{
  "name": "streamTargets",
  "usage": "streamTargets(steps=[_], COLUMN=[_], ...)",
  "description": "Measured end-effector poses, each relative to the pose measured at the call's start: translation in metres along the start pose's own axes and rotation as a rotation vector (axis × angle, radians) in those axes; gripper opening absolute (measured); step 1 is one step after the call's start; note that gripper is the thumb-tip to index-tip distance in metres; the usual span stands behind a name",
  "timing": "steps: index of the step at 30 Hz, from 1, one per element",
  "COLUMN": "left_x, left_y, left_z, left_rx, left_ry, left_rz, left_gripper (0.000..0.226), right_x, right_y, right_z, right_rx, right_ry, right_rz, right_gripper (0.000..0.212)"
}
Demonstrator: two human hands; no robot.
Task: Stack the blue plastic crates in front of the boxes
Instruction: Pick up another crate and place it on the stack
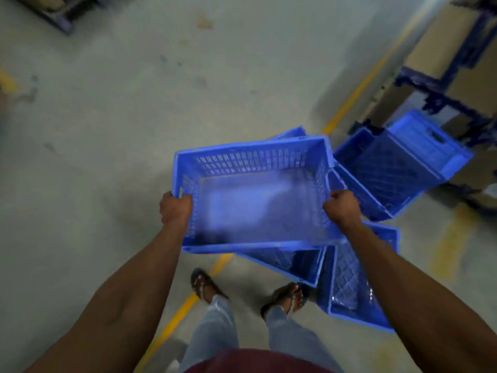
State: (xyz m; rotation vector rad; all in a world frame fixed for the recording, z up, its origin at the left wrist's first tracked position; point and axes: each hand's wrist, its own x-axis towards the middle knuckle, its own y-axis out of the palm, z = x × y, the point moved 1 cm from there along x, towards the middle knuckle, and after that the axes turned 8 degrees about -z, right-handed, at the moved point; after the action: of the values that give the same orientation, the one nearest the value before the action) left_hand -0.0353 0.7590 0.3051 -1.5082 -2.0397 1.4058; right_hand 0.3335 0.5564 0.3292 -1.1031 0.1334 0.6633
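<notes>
Below, grey concrete floor (134, 117) with yellow painted lines (357, 90); four blue slotted plastic crates, one (252, 195) gripped by both hands' fingers, left hand (176, 208), right hand (343, 207).

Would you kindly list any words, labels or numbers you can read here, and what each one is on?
None can be read.
Held crate: blurred, no lettering shows.
Cardboard boxes: plain faces, no legible print.
Floor: only yellow lines, no text.

You will find no legible text, label, brand, number or sign on the blue crates (252, 195), the cardboard boxes (441, 47) or the floor (107, 130); the view is blurred.
</notes>
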Motion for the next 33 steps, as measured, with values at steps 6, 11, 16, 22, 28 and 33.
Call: streamTargets(steps=[6,11,16,22,28,33], left_x=[0.051,0.120,0.184,0.335,0.387,0.498], left_y=[-0.150,-0.269,-0.362,-0.390,-0.489,-0.545], left_z=[0.056,0.140,0.220,0.357,0.316,0.314], left_rx=[-0.046,-0.185,-0.298,-0.417,-0.440,-0.405], left_ry=[-0.315,-0.463,-0.568,-0.706,-0.732,-0.750], left_rz=[-0.110,-0.141,-0.207,-0.280,-0.361,-0.405], left_gripper=[0.071,0.077,0.081,0.096,0.079,0.080], right_x=[-0.095,-0.182,-0.269,-0.337,-0.377,-0.400], right_y=[0.042,0.123,0.209,0.299,0.402,0.501], right_z=[0.167,0.286,0.395,0.517,0.637,0.747], right_rx=[-0.033,-0.115,-0.033,0.023,0.041,0.070], right_ry=[-0.216,-0.459,-0.599,-0.742,-0.789,-0.788], right_rz=[-0.040,-0.028,0.019,0.027,0.054,0.126], right_gripper=[0.049,0.022,0.030,0.031,0.023,0.021])
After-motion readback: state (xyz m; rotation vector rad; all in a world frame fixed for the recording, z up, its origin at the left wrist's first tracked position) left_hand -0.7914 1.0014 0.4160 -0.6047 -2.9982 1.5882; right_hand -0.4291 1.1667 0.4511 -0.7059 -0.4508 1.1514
